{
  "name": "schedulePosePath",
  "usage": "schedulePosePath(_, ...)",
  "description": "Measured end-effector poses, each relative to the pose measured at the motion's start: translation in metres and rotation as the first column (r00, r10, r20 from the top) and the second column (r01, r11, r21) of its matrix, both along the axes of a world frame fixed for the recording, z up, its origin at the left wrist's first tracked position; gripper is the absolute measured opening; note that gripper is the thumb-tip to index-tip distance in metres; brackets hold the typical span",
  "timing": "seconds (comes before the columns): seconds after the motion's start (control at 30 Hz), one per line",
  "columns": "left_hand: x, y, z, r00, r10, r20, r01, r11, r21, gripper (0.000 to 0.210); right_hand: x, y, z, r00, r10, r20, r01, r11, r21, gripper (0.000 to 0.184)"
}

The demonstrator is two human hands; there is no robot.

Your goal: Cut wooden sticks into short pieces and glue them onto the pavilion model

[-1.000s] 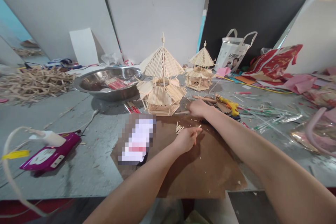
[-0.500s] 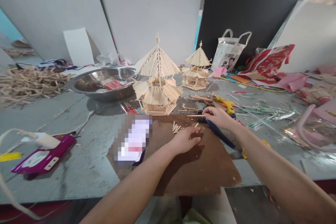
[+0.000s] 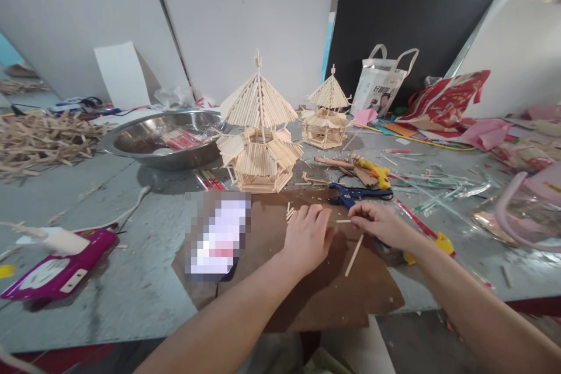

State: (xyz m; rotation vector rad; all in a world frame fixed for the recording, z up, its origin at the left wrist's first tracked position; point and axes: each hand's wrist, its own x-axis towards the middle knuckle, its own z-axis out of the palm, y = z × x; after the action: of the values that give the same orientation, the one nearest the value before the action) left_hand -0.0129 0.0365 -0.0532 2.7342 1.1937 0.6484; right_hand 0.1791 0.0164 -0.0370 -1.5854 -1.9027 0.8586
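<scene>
My right hand (image 3: 374, 223) pinches a thin wooden stick (image 3: 343, 221), which points left above a brown sheet (image 3: 302, 298). Another wooden stick (image 3: 354, 255) lies slanted on the sheet, just below that hand. To the left, my left hand (image 3: 307, 236) is low over the sheet with its fingers curled down; whatever is under the fingertips is hidden. Short cut stick pieces (image 3: 289, 211) lie beside its fingers. A blue-handled tool (image 3: 350, 193) rests beyond my right hand, partly covered by it. Behind the sheet stands a pagoda model (image 3: 258, 152) built of sticks.
A smaller stick pagoda (image 3: 326, 117) stands farther back. A phone (image 3: 219, 236) with a blurred screen lies at left, near a steel basin (image 3: 166, 155) and a purple power strip (image 3: 61, 263). A yellow tool (image 3: 374, 172) and plastic scraps (image 3: 456, 190) are at right.
My right hand has come nearer and lower with a stick in its fingers. My left hand has shifted slightly left, its fingers curling down. A slanted stick now shows on the sheet.
</scene>
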Motion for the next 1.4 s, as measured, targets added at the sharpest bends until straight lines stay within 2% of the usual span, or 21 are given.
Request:
schedulePosePath(0.1,0.003,0.001,-0.007,0.985,-0.062,-0.161,0.027,0.978,-0.208,0.032,-0.003,-0.004,-0.008,0.999,0.021,-0.038,-0.022,0.999,-0.037,0.018)
schedulePosePath(0.17,0.005,0.001,-0.01,0.975,-0.053,-0.214,-0.014,0.954,-0.299,0.032,0.0,-0.002,-0.014,0.999,-0.047,-0.003,0.047,0.999,-0.019,0.025)
schedulePosePath(0.23,0.006,0.002,-0.01,0.975,-0.005,-0.22,-0.072,0.939,-0.337,0.032,0.009,0.002,-0.018,0.975,-0.179,0.134,0.169,0.982,0.082,0.035)
schedulePosePath(0.3,0.006,0.005,-0.009,0.981,0.05,-0.19,-0.119,0.92,-0.374,0.033,0.02,0.006,-0.021,0.888,-0.299,0.349,0.232,0.947,0.223,0.045)
schedulePosePath(0.33,0.005,0.006,-0.009,0.983,0.072,-0.166,-0.134,0.909,-0.395,0.034,0.027,0.008,-0.022,0.831,-0.324,0.452,0.228,0.94,0.254,0.054)
schedulePosePath(0.4,0.005,0.009,-0.008,0.988,0.105,-0.11,-0.142,0.892,-0.428,0.033,0.038,0.014,-0.024,0.727,-0.284,0.625,0.209,0.959,0.192,0.075)
schedulePosePath(0.47,0.004,0.012,-0.009,0.991,0.118,-0.059,-0.132,0.885,-0.447,0.031,0.046,0.021,-0.025,0.652,-0.171,0.739,0.189,0.98,0.059,0.095)
schedulePosePath(0.57,0.003,0.015,-0.011,0.991,0.13,-0.013,-0.121,0.878,-0.464,0.029,0.054,0.032,-0.024,0.615,0.01,0.789,0.121,0.987,-0.107,0.111)
schedulePosePath(0.67,0.003,0.017,-0.011,0.99,0.138,0.014,-0.114,0.871,-0.478,0.028,0.056,0.041,-0.017,0.618,0.067,0.783,0.066,0.988,-0.136,0.104)
schedulePosePath(0.77,0.004,0.018,-0.012,0.989,0.143,0.028,-0.111,0.866,-0.488,0.027,0.055,0.044,-0.011,0.589,0.06,0.806,0.017,0.996,-0.086,0.086)
schedulePosePath(0.87,0.004,0.017,-0.012,0.988,0.156,0.011,-0.13,0.859,-0.496,0.028,0.048,0.044,-0.009,0.533,0.014,0.846,0.004,1.0,-0.019,0.061)
schedulePosePath(0.97,0.004,0.016,-0.011,0.985,0.169,0.018,-0.138,0.858,-0.495,0.028,0.041,0.044,-0.01,0.518,-0.072,0.852,0.064,0.997,0.045,0.04)
schedulePosePath(1.03,0.004,0.016,-0.011,0.984,0.172,0.033,-0.134,0.858,-0.496,0.027,0.04,0.045,-0.011,0.525,-0.11,0.844,0.095,0.993,0.07,0.036)
schedulePosePath(1.2,0.004,0.017,-0.01,0.981,0.181,0.062,-0.127,0.857,-0.5,0.026,0.056,0.047,-0.001,0.539,-0.18,0.823,0.143,0.982,0.121,0.049)
schedulePosePath(1.3,0.004,0.017,-0.01,0.977,0.2,0.076,-0.132,0.842,-0.523,0.025,0.063,0.044,0.013,0.603,-0.212,0.769,0.205,0.973,0.107,0.047)
schedulePosePath(1.4,0.004,0.016,-0.009,0.974,0.206,0.09,-0.123,0.824,-0.553,0.026,0.056,0.031,0.025,0.795,-0.237,0.558,0.255,0.966,0.047,0.04)
